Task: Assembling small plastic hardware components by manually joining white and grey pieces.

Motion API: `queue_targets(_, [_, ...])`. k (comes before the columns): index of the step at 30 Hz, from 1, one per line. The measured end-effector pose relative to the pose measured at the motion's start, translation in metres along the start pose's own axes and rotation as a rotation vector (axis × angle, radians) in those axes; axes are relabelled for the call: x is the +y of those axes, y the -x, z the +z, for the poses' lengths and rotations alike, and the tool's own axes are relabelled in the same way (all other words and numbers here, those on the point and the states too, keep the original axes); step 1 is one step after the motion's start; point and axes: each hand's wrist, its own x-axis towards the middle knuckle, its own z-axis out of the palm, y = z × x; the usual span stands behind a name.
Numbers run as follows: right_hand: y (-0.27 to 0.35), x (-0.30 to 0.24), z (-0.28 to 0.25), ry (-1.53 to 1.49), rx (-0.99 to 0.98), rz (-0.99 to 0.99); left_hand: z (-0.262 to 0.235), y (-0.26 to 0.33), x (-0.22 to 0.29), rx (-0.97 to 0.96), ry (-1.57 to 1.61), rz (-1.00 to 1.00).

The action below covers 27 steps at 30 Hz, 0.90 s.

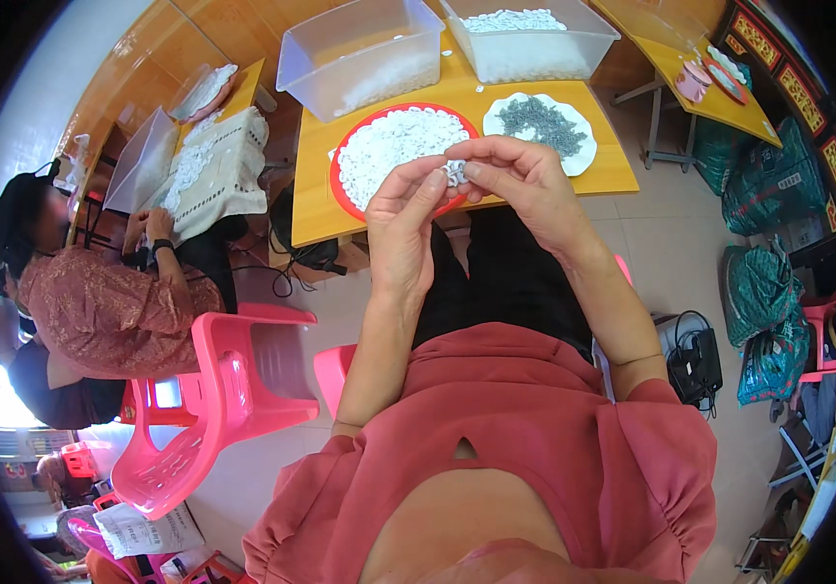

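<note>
Over the near edge of the table, my left hand [403, 209] and my right hand [523, 183] meet, fingertips pinched on a small white plastic piece [455, 173]. Its exact shape is partly covered by the thumbs and fingers. Just beyond my left hand lies a round red tray [337, 175], heaped with similar small white pieces [399, 146]. Behind my right hand a white plate with a wavy rim [583, 156] bears a pile of small, thin dark grey metal pieces [543, 125], too small to name surely.
Two clear plastic bins [360, 58] [535, 54] with white pieces stand at the table's [316, 209] far side. To the left, another person [116, 302] works at a cloth-covered table. Pink plastic chairs [233, 370] stand left; green bags [768, 292] and a black bag [695, 360] lie right.
</note>
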Motion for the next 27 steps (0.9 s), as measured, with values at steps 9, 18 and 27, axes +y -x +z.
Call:
queue_targets(9, [-0.0009,0.0006,-0.0009,-0.046,0.008,0.021,-0.0018,-0.0003,-0.0022,0.017,-0.015,-0.021])
queue_targets(18, [-0.0012,0.0,-0.0013,-0.045,0.02,0.023,0.0003,-0.0001,-0.0014,0.018,-0.012,-0.025])
queue_targets(27, [-0.0013,-0.0007,-0.0006,-0.047,0.039,0.027,-0.0025,-0.0005,-0.0018,0.013,-0.015,-0.028])
